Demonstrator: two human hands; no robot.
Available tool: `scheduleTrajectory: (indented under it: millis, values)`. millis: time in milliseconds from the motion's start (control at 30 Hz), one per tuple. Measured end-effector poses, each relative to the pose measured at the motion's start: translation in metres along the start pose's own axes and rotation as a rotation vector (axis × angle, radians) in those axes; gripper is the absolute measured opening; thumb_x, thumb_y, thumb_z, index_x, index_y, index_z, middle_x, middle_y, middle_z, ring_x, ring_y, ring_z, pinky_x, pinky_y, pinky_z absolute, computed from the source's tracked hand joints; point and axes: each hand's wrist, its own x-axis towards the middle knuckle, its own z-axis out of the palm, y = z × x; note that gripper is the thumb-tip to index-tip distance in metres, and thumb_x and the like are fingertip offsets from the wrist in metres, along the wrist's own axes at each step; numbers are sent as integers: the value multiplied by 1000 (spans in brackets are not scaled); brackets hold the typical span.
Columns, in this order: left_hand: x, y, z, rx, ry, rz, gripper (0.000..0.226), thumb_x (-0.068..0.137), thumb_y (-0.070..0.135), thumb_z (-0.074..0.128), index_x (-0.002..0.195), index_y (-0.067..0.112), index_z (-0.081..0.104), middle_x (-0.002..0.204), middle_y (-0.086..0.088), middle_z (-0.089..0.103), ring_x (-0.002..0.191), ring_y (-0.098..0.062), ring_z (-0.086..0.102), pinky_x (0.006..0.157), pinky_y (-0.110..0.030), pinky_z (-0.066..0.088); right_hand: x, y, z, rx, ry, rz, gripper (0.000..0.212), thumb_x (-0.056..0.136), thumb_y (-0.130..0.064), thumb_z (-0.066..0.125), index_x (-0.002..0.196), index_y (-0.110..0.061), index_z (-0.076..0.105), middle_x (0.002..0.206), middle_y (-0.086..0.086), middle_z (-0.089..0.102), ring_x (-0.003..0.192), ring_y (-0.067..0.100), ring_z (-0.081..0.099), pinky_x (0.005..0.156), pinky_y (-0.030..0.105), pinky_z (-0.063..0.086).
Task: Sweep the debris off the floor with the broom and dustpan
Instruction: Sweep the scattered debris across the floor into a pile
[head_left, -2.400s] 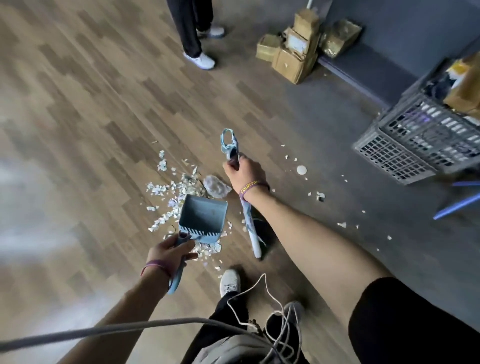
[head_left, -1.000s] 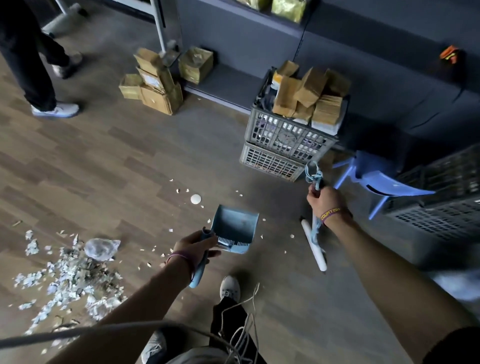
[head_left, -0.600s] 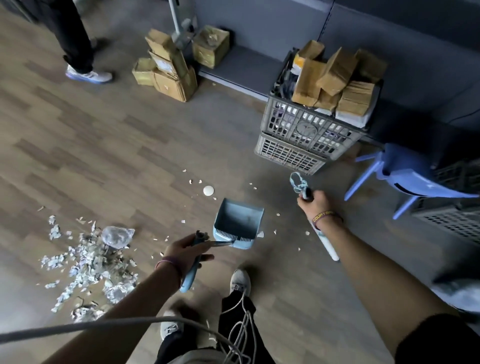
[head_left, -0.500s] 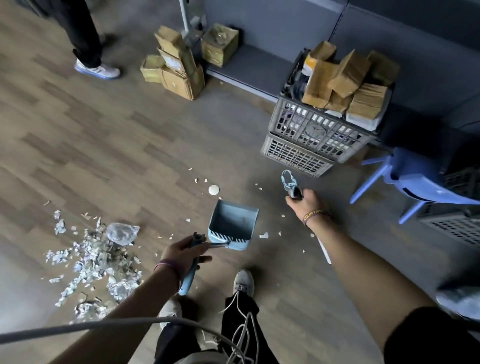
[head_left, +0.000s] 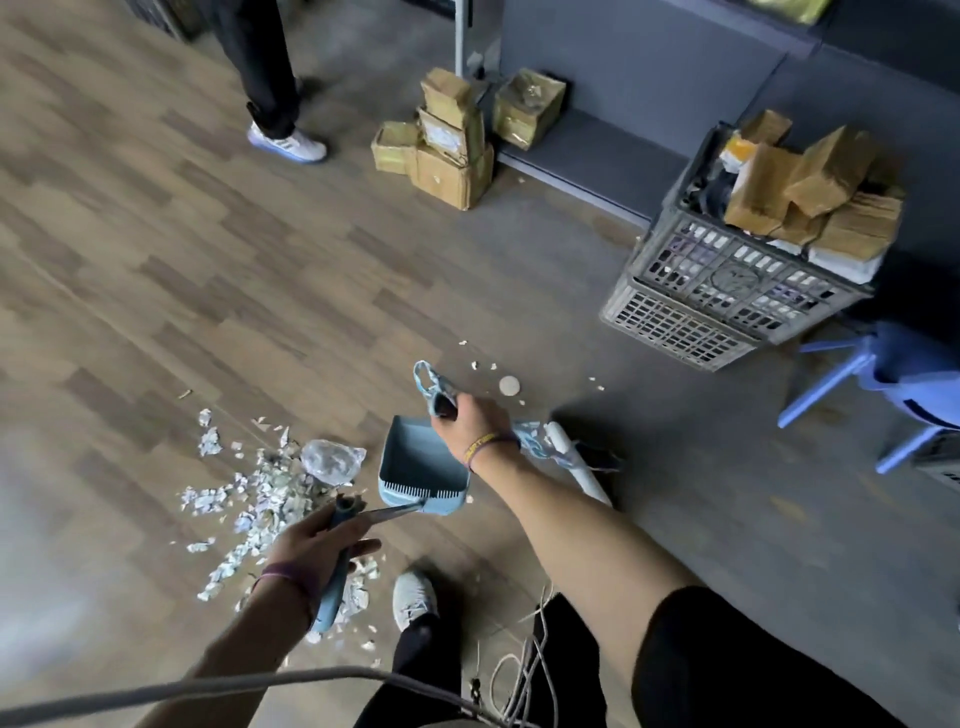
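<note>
My left hand (head_left: 318, 540) grips the long handle of a blue dustpan (head_left: 410, 467), whose tray sits low over the wooden floor in front of my shoe. My right hand (head_left: 470, 418) is closed around the top of the broom handle (head_left: 582, 470), a white stick that slants down to the right behind my forearm; the bristles are hidden. A pile of torn paper debris (head_left: 260, 504) with a crumpled clear plastic piece (head_left: 332, 460) lies just left of the dustpan. A few small scraps and a round white disc (head_left: 509, 385) lie beyond my right hand.
Grey plastic crates (head_left: 727, 291) loaded with cardboard boxes stand at the right, with a blue plastic chair (head_left: 883, 374) beside them. Stacked cardboard boxes (head_left: 447, 150) sit by a dark shelf base. Another person's legs and white shoe (head_left: 288, 143) are at the top. Cables hang by my legs.
The view has swung left, bringing the debris pile next to the dustpan. My right hand with the broom has moved left, now above the dustpan tray.
</note>
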Motion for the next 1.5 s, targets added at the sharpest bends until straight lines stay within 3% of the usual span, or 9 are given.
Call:
scheduleTrajectory:
  millis: [367,567,767,867,967,1100,1267,1400,1500]
  values:
    - [-17,14,-148,-50,295,66,22,81,-8,61,93,10,66,49,9,66,41,-10,64,32,-10,36,-46,-211,74,-31,-140,-306,34,91,-28,51,112,-3,58,104,24,66,96,41,62,78,38,47]
    - [-25,34,-155,-86,316,128,23,80,-10,60,95,5,66,68,-9,65,37,-9,61,32,-10,35,-41,-227,44,7,-52,-270,26,87,-24,52,105,-7,61,106,20,67,99,41,61,78,36,47]
    - [-16,68,-132,-224,287,138,23,82,-10,56,78,11,64,48,4,65,36,-10,61,35,-13,36,-15,-213,-16,63,56,-252,20,84,-27,57,96,-13,65,103,15,69,98,36,62,78,34,48]
    - [-5,87,-112,-255,249,148,23,83,-10,55,78,10,63,55,-4,65,36,-10,61,31,-10,35,4,-193,-47,88,79,-237,6,76,-23,64,76,-18,60,92,4,71,92,29,64,77,30,49]
    - [9,104,-86,-251,213,156,22,83,-8,56,78,12,64,55,0,66,40,-11,64,36,-13,37,26,-167,-80,88,111,-188,25,73,-20,65,59,-20,44,77,2,66,83,29,64,73,30,50]
    - [34,124,-46,-242,211,160,22,82,-7,57,74,13,65,63,-1,66,44,-13,66,43,-18,39,70,-130,-119,75,101,-189,10,71,-16,65,69,-22,57,91,12,71,86,29,64,76,31,51]
    - [65,147,6,-310,246,114,19,82,-5,58,79,12,66,73,-6,66,49,-15,68,52,-24,40,134,-83,-157,106,81,-221,27,68,-11,68,93,-17,68,80,5,69,74,22,60,72,28,49]
    - [93,164,42,-309,287,70,19,84,-4,57,76,13,64,55,3,68,47,-15,68,37,-12,37,168,-37,-160,85,-29,-230,32,64,-30,61,94,-19,68,74,5,67,71,17,57,67,25,47]
    - [108,167,60,-268,285,47,21,85,-5,56,73,11,61,48,4,65,44,-13,66,35,-10,36,178,-10,-148,12,-127,-256,31,76,-17,68,107,-18,69,93,9,72,87,23,65,72,22,46]
